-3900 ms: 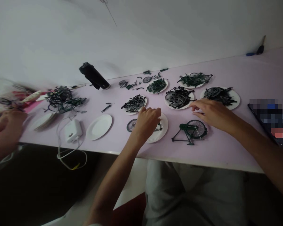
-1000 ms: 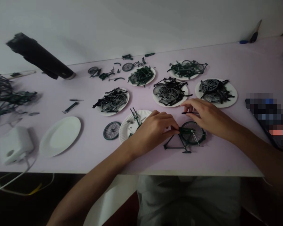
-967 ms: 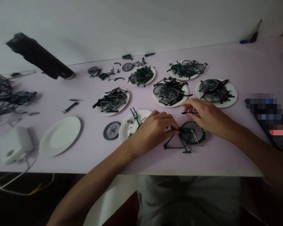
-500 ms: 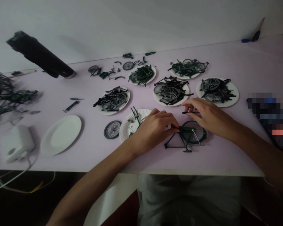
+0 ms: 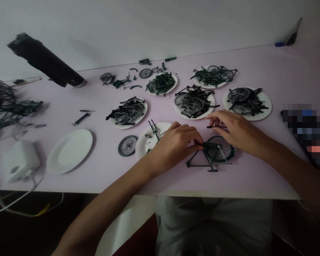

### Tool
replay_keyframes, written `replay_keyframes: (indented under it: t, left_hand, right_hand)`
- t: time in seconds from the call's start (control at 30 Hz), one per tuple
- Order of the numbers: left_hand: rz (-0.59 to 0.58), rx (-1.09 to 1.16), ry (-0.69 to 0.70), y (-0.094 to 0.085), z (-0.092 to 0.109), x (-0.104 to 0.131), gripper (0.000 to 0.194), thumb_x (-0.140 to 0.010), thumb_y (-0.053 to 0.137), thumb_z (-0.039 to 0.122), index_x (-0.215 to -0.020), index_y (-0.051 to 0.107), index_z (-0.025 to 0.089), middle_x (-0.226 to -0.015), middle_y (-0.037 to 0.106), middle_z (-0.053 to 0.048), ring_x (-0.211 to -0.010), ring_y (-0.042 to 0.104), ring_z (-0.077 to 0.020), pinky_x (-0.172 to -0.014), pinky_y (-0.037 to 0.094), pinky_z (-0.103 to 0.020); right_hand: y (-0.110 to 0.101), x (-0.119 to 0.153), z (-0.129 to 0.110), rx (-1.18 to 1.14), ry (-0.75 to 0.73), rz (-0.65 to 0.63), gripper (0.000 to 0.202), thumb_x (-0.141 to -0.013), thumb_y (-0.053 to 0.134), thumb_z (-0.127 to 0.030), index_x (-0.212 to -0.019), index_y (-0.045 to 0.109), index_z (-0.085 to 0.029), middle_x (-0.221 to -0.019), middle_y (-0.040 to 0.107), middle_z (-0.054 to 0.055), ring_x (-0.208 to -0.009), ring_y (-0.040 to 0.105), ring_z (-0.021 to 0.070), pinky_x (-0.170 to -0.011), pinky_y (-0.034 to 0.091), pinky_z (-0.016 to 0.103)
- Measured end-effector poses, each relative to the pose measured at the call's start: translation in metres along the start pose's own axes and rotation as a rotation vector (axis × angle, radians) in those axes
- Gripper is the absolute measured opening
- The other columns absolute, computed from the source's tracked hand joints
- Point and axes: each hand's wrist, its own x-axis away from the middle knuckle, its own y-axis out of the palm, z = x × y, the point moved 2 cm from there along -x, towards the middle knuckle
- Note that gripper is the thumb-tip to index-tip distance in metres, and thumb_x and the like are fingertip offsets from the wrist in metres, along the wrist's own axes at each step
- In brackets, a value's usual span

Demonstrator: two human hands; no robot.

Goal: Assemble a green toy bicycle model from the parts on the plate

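**Both hands on a small model bike at the near edge of the table**

The left hand [image 5: 177, 142] is curled, its fingertips pinched shut on the green frame of the model bike [image 5: 212, 154], which stands upright on the pink table [image 5: 256, 174], near the front edge and a little right of centre. That pinch looks meant to steady the frame. The right hand [image 5: 236, 129] arches over the bike's one fitted wheel, its fingers closed lightly on a thin black rod [image 5: 214, 127] held level just above that wheel; whether the palm touches the wheel cannot be told.

Just left of the bike, partly under the left hand, a paper plate [image 5: 144, 142] holds a few small parts, likely kept close for reach. A loose wheel [image 5: 127, 145] lies beside it. Farther left sits an empty plate [image 5: 69, 151], then a white charger [image 5: 17, 165] with its cable hanging over the edge.

Five more plates, piled with dark frames and wheels [image 5: 194, 105], stand farther back, seemingly sorted one heap per plate. A black cylinder [image 5: 46, 62] lies at the far left
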Motion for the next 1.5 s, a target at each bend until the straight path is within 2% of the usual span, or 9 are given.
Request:
replay_keyframes:
  t: [0.2, 0.3, 0.4, 0.47, 0.6, 0.7, 0.77, 1.0, 1.5]
  left_hand:
    - [-0.102, 0.009, -0.058, -0.007, -0.001, 0.002, 0.019, -0.091, 0.069, 0.021, -0.109, 0.064, 0.019, -0.113, 0.068, -0.003, -0.103, 0.061, -0.0205, -0.090, 0.037, -0.033]
    - [-0.170, 0.033, -0.082, -0.004, -0.004, 0.001, 0.022, -0.089, 0.071, 0.022, -0.110, 0.063, 0.020, -0.111, 0.068, -0.002, -0.101, 0.061, -0.0205, -0.091, 0.035, -0.034]
    - [-0.178, 0.047, -0.078, 0.000, -0.005, 0.000, 0.021, -0.090, 0.070, 0.024, -0.109, 0.064, 0.019, -0.110, 0.067, -0.002, -0.099, 0.062, -0.0201, -0.092, 0.034, -0.035]
    - [-0.164, 0.057, -0.064, 0.002, -0.005, -0.001, 0.019, -0.091, 0.069, 0.024, -0.109, 0.063, 0.018, -0.109, 0.067, -0.002, -0.098, 0.062, -0.0196, -0.092, 0.033, -0.035]
    - [-0.153, 0.050, -0.052, 0.001, -0.004, -0.002, 0.018, -0.092, 0.067, 0.023, -0.109, 0.063, 0.018, -0.108, 0.068, -0.003, -0.098, 0.062, -0.0203, -0.093, 0.033, -0.036]
    - [-0.165, 0.051, -0.032, 0.002, -0.004, -0.002, 0.020, -0.092, 0.066, 0.024, -0.111, 0.064, 0.019, -0.110, 0.068, -0.004, -0.101, 0.062, -0.0215, -0.094, 0.033, -0.037]
    - [-0.160, 0.056, -0.014, 0.003, -0.005, -0.002, 0.020, -0.093, 0.064, 0.025, -0.112, 0.063, 0.019, -0.110, 0.068, -0.004, -0.100, 0.061, -0.0216, -0.093, 0.033, -0.037]
    - [-0.182, 0.105, 0.078, 0.009, -0.009, -0.004, 0.025, -0.094, 0.065, 0.027, -0.116, 0.061, 0.017, -0.112, 0.067, -0.007, -0.102, 0.062, -0.0220, -0.092, 0.038, -0.034]
    - [-0.181, 0.097, 0.108, 0.012, -0.013, -0.005, 0.020, -0.095, 0.064, 0.028, -0.109, 0.061, 0.016, -0.108, 0.068, -0.006, -0.102, 0.062, -0.0221, -0.090, 0.036, -0.034]
  right_hand:
    - [-0.006, 0.000, -0.003, 0.016, -0.006, 0.050, 0.030, -0.087, 0.060, -0.010, -0.114, 0.060, -0.022, -0.104, 0.069, 0.005, -0.092, 0.067, 0.0218, -0.079, 0.053, 0.034]
    - [-0.012, -0.001, -0.008, 0.025, -0.034, 0.106, 0.026, -0.088, 0.060, -0.012, -0.111, 0.061, -0.024, -0.103, 0.069, 0.005, -0.091, 0.068, 0.0216, -0.079, 0.053, 0.034]
    - [-0.019, -0.001, -0.017, 0.020, -0.086, 0.172, 0.020, -0.091, 0.057, -0.014, -0.108, 0.062, -0.025, -0.102, 0.068, 0.005, -0.092, 0.067, 0.0218, -0.083, 0.053, 0.037]
    - [-0.023, 0.000, -0.025, -0.053, -0.100, 0.200, 0.019, -0.091, 0.057, -0.013, -0.105, 0.063, -0.026, -0.100, 0.068, 0.004, -0.092, 0.067, 0.0220, -0.084, 0.053, 0.038]
    - [-0.026, 0.004, -0.041, -0.341, -0.069, 0.248, 0.022, -0.090, 0.061, -0.010, -0.100, 0.064, -0.029, -0.099, 0.066, 0.003, -0.094, 0.066, 0.0220, -0.081, 0.053, 0.038]
    - [-0.022, 0.007, -0.046, -0.533, -0.107, 0.257, 0.026, -0.085, 0.065, -0.006, -0.100, 0.066, -0.028, -0.097, 0.064, 0.004, -0.091, 0.064, 0.0217, -0.076, 0.054, 0.037]
    - [-0.017, 0.008, -0.046, -0.580, -0.139, 0.246, 0.030, -0.083, 0.066, -0.002, -0.102, 0.067, -0.026, -0.098, 0.063, 0.005, -0.092, 0.063, 0.0217, -0.076, 0.054, 0.038]
    - [-0.006, 0.008, -0.047, -0.466, -0.247, 0.207, 0.035, -0.079, 0.067, 0.004, -0.103, 0.067, -0.022, -0.099, 0.065, 0.005, -0.093, 0.063, 0.0203, -0.080, 0.054, 0.038]
    - [-0.006, 0.006, -0.050, -0.433, -0.264, 0.153, 0.035, -0.079, 0.066, 0.006, -0.102, 0.065, -0.020, -0.098, 0.065, 0.006, -0.093, 0.063, 0.0200, -0.079, 0.054, 0.037]
